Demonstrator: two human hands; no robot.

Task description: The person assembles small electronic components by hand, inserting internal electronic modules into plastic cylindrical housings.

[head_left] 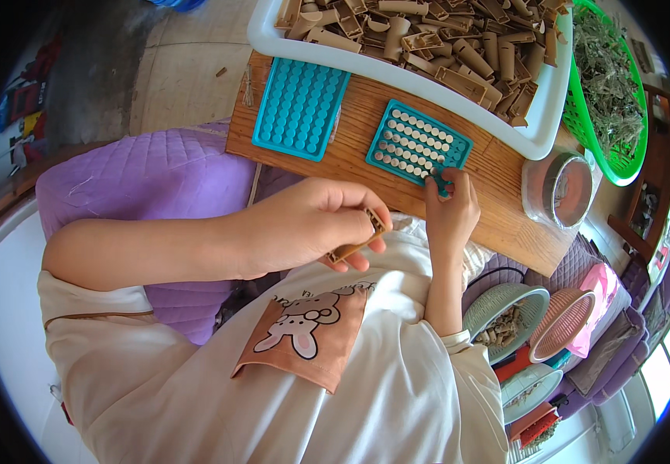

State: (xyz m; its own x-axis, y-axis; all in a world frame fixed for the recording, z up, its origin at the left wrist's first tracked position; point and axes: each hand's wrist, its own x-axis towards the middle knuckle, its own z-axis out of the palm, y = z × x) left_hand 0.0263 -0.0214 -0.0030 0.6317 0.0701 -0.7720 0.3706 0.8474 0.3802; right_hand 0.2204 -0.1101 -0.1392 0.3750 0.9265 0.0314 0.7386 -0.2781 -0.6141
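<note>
Teal plastic tray with rows of round holes (418, 144), most filled with pale pegs, lies on a brown wooden board (350, 116) used as a table across the person's lap. The right hand (449, 210) has its fingers pinched together on a small teal piece at the tray's near corner. The left hand (312, 224), apart from the right and nearer the body, is closed on a thin tan cardboard tube (358, 243) that sticks out below the fingers.

A second teal tray (301, 108), with its holes all unfilled, lies on the board just to the left. Behind both trays stands a white plastic tub (540, 124) heaped with tan cardboard tubes, its top cut off by the frame. A green plastic basket (621, 166) of grey-green dried stems sits to the right of the tub, and a round clear jar (563, 189) stands at the board's right end. Lower right, several small woven baskets (540, 325) are stacked, their contents hard to make out. A purple quilted cushion (149, 182) lies under the board.
</note>
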